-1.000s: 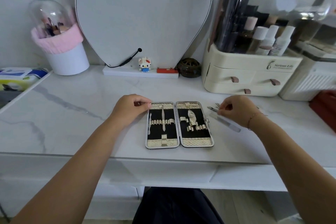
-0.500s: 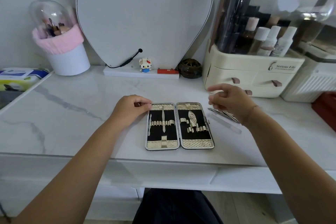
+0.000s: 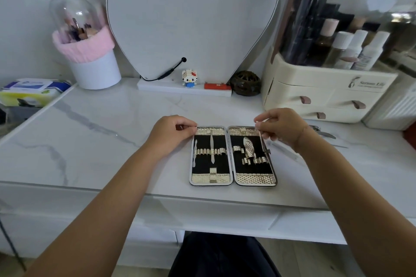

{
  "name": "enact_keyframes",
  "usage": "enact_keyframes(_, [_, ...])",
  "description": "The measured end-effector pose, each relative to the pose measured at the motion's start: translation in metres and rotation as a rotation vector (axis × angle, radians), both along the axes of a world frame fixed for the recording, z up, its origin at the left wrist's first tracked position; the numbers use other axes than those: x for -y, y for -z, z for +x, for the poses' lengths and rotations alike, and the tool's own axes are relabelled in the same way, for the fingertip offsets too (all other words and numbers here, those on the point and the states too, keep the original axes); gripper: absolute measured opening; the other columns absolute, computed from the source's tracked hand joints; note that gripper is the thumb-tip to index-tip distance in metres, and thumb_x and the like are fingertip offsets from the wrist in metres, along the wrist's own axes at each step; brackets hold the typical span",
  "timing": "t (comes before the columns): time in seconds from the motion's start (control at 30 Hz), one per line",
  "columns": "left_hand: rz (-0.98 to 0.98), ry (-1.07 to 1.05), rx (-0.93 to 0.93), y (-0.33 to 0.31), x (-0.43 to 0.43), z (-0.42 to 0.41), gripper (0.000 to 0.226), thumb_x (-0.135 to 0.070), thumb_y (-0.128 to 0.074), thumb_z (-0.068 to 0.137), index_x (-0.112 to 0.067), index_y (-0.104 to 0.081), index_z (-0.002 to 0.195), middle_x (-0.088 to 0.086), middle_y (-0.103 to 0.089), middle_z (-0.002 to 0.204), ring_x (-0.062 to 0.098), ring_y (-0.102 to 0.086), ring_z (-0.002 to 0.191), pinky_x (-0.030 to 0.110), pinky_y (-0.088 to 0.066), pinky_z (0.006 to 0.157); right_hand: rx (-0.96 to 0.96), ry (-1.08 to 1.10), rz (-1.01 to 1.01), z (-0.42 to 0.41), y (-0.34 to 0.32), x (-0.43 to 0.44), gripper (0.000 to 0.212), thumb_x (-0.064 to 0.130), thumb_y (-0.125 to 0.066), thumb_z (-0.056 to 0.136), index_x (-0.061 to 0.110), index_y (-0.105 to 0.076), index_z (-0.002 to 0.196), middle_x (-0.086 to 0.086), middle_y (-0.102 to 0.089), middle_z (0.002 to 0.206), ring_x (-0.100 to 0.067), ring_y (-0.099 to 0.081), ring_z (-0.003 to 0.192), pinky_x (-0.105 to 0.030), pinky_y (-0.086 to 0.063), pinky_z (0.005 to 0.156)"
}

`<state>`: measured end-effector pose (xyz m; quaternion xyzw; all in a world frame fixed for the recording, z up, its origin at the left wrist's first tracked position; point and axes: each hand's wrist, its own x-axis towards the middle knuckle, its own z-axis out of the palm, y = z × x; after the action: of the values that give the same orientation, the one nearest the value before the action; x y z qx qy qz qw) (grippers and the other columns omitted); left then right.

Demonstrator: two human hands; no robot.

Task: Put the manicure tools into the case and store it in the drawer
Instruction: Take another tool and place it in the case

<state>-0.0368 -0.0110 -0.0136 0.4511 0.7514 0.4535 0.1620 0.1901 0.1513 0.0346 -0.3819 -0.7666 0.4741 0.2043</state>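
The left hand point(image 3: 171, 135) pinches the far left corner of the open case point(image 3: 211, 179); the right hand point(image 3: 281, 128) pinches a thin tool point(image 3: 262, 141) over its right half. The case lies flat on the tabletop point(image 3: 101, 141), loose tools point(image 3: 324, 134) to its right.

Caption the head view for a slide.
Left hand holds the open manicure case on the marble tabletop; right hand pinches a metal tool over its right half.

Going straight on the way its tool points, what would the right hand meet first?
Likely the case, its right half near the outer edge: the right hand aims a thin tool down there. Depth unclear.
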Motion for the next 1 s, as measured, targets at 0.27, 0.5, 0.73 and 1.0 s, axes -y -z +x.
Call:
enact_keyframes(0.27, [0.014, 0.034, -0.061, 0.0, -0.001, 0.002, 0.014, -0.022, -0.069, 0.084, -0.03, -0.073, 0.094, -0.016, -0.062, 0.08, 0.002, -0.054, 0.074, 0.014, -0.036, 0.066, -0.014, 0.049, 0.031, 0.015, 0.01, 0.0, 0.007, 0.0, -0.068, 0.079, 0.003, -0.066, 0.086, -0.008, -0.062, 0.057, -0.005, -0.056, 0.042, -0.015, -0.05, 0.048])
enact_keyframes(0.5, [0.007, 0.026, -0.059, 0.0, 0.0, 0.002, 0.013, -0.022, -0.069, 0.084, -0.03, -0.073, 0.093, -0.013, -0.063, 0.079, 0.005, -0.055, 0.076, 0.016, -0.037, 0.067, -0.166, 0.122, -0.096, 0.013, 0.013, 0.002, 0.008, -0.002, -0.066, 0.08, 0.002, -0.064, 0.086, -0.008, -0.064, 0.053, -0.011, -0.058, 0.043, -0.02, -0.055, 0.05])
enact_keyframes(0.73, [0.006, 0.014, -0.039, 0.0, 0.0, 0.002, 0.014, -0.022, -0.069, 0.083, -0.028, -0.074, 0.095, -0.012, -0.062, 0.079, 0.005, -0.054, 0.074, 0.014, -0.037, 0.066, -0.069, 0.04, 0.021, 0.01, 0.014, 0.007, 0.005, 0.0, -0.066, 0.081, 0.004, -0.067, 0.085, -0.01, -0.065, 0.057, -0.008, -0.059, 0.045, -0.015, -0.05, 0.049])
enact_keyframes(1.0, [0.003, 0.017, -0.038, -0.001, 0.0, 0.002, 0.013, -0.024, -0.07, 0.083, -0.03, -0.074, 0.093, -0.003, -0.067, 0.088, 0.012, -0.058, 0.082, 0.017, -0.04, 0.069, -0.059, 0.052, 0.049, 0.013, 0.009, -0.001, 0.006, -0.002, -0.066, 0.08, 0.003, -0.067, 0.083, 0.001, -0.063, 0.046, -0.005, -0.058, 0.042, -0.016, -0.054, 0.051])
